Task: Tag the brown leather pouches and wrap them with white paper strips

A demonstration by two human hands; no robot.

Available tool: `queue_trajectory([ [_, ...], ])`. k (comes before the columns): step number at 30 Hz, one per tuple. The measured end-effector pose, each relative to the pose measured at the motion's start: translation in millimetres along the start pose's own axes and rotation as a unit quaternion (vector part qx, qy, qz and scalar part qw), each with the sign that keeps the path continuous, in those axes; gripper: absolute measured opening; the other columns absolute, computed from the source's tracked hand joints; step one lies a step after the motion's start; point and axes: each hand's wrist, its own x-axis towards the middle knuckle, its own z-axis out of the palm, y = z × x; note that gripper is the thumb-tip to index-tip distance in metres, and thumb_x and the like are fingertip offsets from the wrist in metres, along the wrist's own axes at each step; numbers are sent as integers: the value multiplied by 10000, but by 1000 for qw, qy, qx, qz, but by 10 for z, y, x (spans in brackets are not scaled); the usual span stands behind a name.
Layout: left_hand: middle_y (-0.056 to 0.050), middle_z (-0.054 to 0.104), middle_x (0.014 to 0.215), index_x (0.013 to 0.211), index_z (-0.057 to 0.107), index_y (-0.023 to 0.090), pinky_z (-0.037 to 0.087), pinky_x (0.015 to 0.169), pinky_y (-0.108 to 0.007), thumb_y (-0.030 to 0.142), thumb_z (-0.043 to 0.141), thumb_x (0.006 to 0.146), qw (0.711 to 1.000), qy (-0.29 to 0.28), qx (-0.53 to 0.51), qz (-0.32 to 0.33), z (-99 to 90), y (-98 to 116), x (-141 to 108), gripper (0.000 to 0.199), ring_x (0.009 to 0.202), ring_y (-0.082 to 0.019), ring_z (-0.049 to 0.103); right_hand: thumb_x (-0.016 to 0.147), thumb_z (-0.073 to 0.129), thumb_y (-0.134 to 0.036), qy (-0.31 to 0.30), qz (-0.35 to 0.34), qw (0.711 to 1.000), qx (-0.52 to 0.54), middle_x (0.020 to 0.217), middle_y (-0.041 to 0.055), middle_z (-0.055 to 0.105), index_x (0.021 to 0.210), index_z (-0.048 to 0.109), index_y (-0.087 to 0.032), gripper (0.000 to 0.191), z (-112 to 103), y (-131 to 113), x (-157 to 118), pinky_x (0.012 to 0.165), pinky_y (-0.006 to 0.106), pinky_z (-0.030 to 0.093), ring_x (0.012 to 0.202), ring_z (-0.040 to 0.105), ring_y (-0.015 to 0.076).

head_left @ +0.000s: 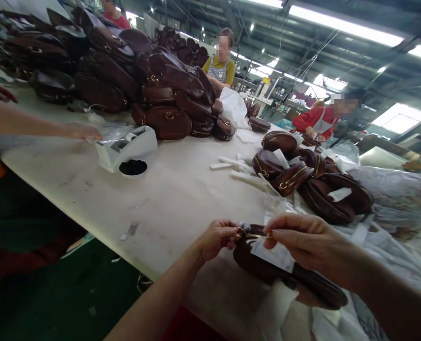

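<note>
A dark brown leather bag [255, 267] with a gold zipper lies at the table's near edge, below the centre right. My left hand [219, 239] pinches the metal ring at the bag's left end. Over the bag's upper side is my right hand [299, 241], its thumb and forefinger pressed together on something thin, too small to name. A white paper tag [273, 254] lies against the bag under my right fingers. White wrapping paper [277, 303] sits beside the bag's lower edge.
Brown bags are piled at the back left [167, 122] and right [293, 177]. A white tape dispenser [139, 142] stands beside a round black-topped dish [133, 168]. Another person's hand [84, 132] touches the dispenser's left side. Plastic wrapping [398, 194] lies at right.
</note>
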Motion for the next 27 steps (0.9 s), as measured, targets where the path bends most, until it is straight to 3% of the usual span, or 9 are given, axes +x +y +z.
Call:
queue_trajectory([
  [3,10,554,550,709,583,114,293,415,-197,344,794,537,1000,-2,4,-2,-4,-9,0,356,408,-63,454,653,721,-423,-20,25,999,25,692,43,672,780,678,-165,290,56,50,-34,384,171,275,453,457,61],
  [6,12,553,551,709,584,118,301,422,-195,326,788,541,1000,1,8,2,-8,-15,-5,335,417,-63,458,660,680,-411,-1,25,1000,4,677,26,658,736,663,-165,257,132,148,91,433,204,370,463,505,86],
  [9,-2,574,580,717,594,111,300,419,-191,272,775,524,1000,6,12,2,-8,-11,-14,310,422,-60,461,692,608,-381,62,-47,989,-130,631,16,642,702,672,-171,220,148,240,254,490,231,410,515,539,117],
  [13,0,574,571,707,603,110,304,411,-188,229,730,497,1000,11,12,3,-1,2,-23,272,418,-61,461,717,553,-344,130,-138,941,-280,638,10,654,701,692,-183,214,118,301,401,596,245,437,641,581,152],
  [21,2,574,570,674,603,112,303,408,-193,186,685,480,1000,0,11,11,7,20,-53,223,408,-61,457,716,551,-328,160,-146,933,-287,657,18,670,704,703,-176,215,178,308,507,588,244,432,649,587,158],
  [27,-7,570,571,698,600,110,310,408,-205,195,602,498,1000,-10,-6,1,-17,25,-27,217,411,-77,469,723,561,-328,125,-125,937,-301,655,13,679,715,705,-182,206,151,374,549,588,245,453,633,607,158],
])
